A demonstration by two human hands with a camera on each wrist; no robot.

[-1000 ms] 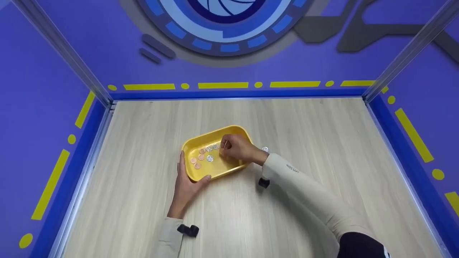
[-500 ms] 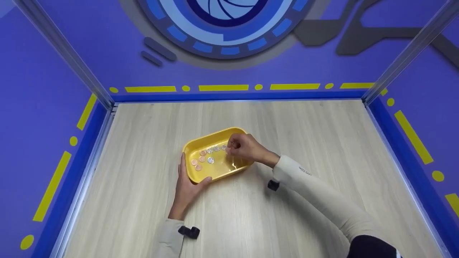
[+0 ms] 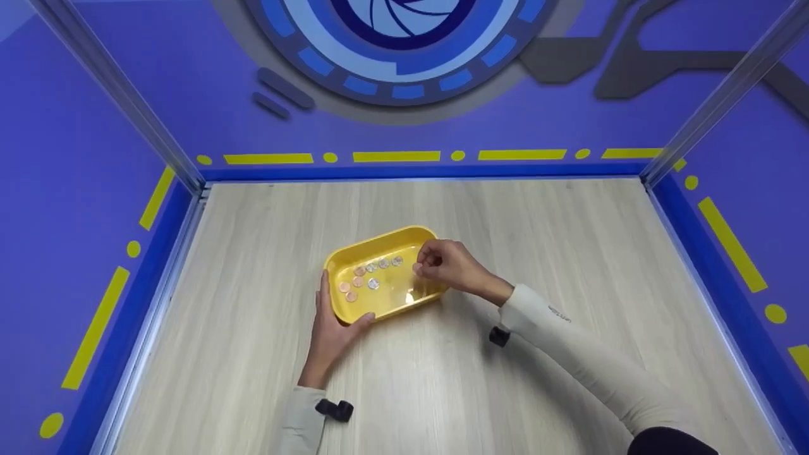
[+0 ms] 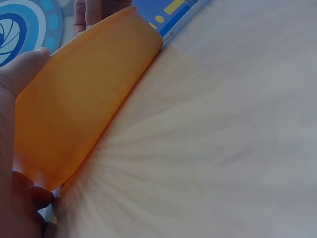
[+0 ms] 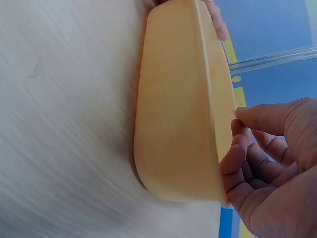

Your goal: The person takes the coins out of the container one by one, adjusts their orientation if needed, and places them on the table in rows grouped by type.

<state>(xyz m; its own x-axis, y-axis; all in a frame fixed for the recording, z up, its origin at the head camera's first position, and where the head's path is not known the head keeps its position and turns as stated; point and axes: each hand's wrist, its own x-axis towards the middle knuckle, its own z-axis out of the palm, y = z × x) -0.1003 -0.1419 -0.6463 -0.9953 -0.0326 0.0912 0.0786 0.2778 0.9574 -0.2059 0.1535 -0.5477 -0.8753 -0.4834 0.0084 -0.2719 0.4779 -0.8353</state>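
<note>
A yellow rectangular tray (image 3: 395,302) sits slightly angled on the wooden table. My left hand (image 3: 332,341) grips its left end, thumb at the near rim and fingers along the outer left side. Inside lie copper coins (image 3: 351,296) on the left and silver coins (image 3: 383,263) towards the middle. Over the tray's right end, my right hand (image 3: 458,268) pinches with thumb and forefinger; in the right wrist view a tiny shiny edge of a coin (image 5: 234,113) shows at the tips. The left wrist view shows the tray's outer wall (image 4: 89,94) beside the left thumb.
The pale wooden table (image 3: 537,234) extends around the tray. A blue back wall (image 3: 189,107) with yellow dashes and side walls enclose it, with metal posts at the corners. Each wrist wears a black strap device (image 3: 335,410).
My right hand has moved right, from above the tray's middle to its right rim, uncovering another silver coin in the tray. The left hand keeps its grip. The loose coin on the table is no longer visible.
</note>
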